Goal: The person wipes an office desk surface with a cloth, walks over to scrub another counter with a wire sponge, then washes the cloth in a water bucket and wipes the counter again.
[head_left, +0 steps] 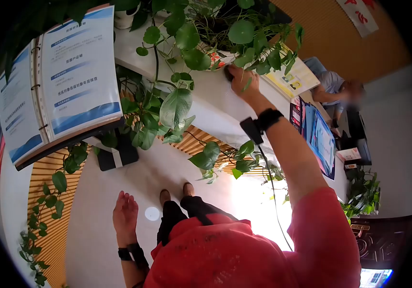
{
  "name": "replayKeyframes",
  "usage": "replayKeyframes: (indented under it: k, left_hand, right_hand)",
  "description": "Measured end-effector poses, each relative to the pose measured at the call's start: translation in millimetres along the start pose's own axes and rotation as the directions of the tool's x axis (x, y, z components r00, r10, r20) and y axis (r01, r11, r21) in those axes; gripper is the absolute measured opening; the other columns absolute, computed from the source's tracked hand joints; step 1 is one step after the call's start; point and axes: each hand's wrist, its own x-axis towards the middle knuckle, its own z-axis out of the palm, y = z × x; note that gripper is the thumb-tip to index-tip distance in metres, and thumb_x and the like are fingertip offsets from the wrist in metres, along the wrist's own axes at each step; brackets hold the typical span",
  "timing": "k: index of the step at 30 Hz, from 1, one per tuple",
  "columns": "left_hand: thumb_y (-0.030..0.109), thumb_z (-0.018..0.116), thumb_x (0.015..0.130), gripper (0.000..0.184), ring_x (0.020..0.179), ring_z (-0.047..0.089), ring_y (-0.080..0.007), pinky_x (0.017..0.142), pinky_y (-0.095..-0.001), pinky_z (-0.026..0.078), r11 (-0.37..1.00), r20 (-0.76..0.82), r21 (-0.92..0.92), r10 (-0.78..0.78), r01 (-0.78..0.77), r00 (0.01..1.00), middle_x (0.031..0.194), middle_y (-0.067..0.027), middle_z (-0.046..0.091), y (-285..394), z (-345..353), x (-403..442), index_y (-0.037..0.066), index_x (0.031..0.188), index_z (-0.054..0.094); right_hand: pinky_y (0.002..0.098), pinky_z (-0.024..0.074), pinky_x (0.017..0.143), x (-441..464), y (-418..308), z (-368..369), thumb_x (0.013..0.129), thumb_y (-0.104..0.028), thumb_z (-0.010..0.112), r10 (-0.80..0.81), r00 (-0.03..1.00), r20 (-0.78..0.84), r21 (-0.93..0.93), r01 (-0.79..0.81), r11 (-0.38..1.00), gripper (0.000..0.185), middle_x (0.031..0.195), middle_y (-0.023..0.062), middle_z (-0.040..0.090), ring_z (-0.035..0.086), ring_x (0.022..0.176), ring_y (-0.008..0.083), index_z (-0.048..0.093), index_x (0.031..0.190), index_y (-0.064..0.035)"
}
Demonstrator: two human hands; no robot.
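Note:
My right hand [245, 84] is stretched out over the white counter [210, 91], with its fingers closed around a small dark thing [228, 73] that I cannot make out. Right beside it stands a white flowerpot [219, 58] with a red pattern, and round green leaves [241, 31] hang over the fingers. My left hand [125, 213] is down at my side above the floor, palm showing, fingers stretched out and holding nothing. Both wrists wear black straps, and a cable runs from the right one.
An open ring binder [78, 77] with printed pages rests on a stand at the left. Trailing vines [174, 108] drape over the counter edge. A yellow booklet [292, 77] and blue folders [319, 137] lie to the right. Beyond the counter a person [333, 89] sits.

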Motion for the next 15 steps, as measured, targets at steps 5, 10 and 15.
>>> replayKeyframes:
  k: [5, 10, 15]
  left_hand:
    - [0.008, 0.054, 0.082, 0.024, 0.084, 0.054, -0.0166, 0.074, -0.0271, 0.045, 1.000, -0.024, -0.012, 0.006, -0.006, 1.000, 0.089, -0.0045, 0.056, 0, -4, 0, 0.002, 0.105, 0.051]
    - [0.008, 0.055, 0.082, 0.025, 0.085, 0.054, -0.0169, 0.075, -0.0275, 0.045, 1.000, -0.080, -0.022, -0.009, 0.007, 0.997, 0.091, -0.0055, 0.055, -7, -14, -5, 0.002, 0.106, 0.051]
    - [0.006, 0.055, 0.081, 0.026, 0.085, 0.053, -0.0169, 0.075, -0.0274, 0.044, 0.998, -0.076, -0.055, 0.016, -0.020, 0.997, 0.091, -0.0055, 0.055, -2, -13, -11, 0.002, 0.106, 0.051]
  right_hand:
    - [0.0426, 0.0458, 0.072, 3, -11, 4, 0.072, -0.005, 0.045, -0.031, 0.998, 0.051, -0.013, 0.032, 0.999, 0.035, 0.105, 0.0027, 0.056, 0.053, 0.088, 0.0325, 0.059, 0.102, -0.0156]
    - [0.0438, 0.0430, 0.079, 3, 1, 6, 0.073, -0.008, 0.045, 0.031, 0.999, 0.022, -0.017, -0.031, 0.999, 0.036, 0.114, 0.0034, 0.052, 0.052, 0.096, 0.0325, 0.057, 0.106, -0.0153]
    - [0.0443, 0.0430, 0.078, 11, -11, 3, 0.072, -0.009, 0.044, 0.137, 0.982, 0.130, -0.055, -0.130, 0.990, 0.033, 0.107, 0.0043, 0.055, 0.052, 0.094, 0.0324, 0.058, 0.102, -0.0132]
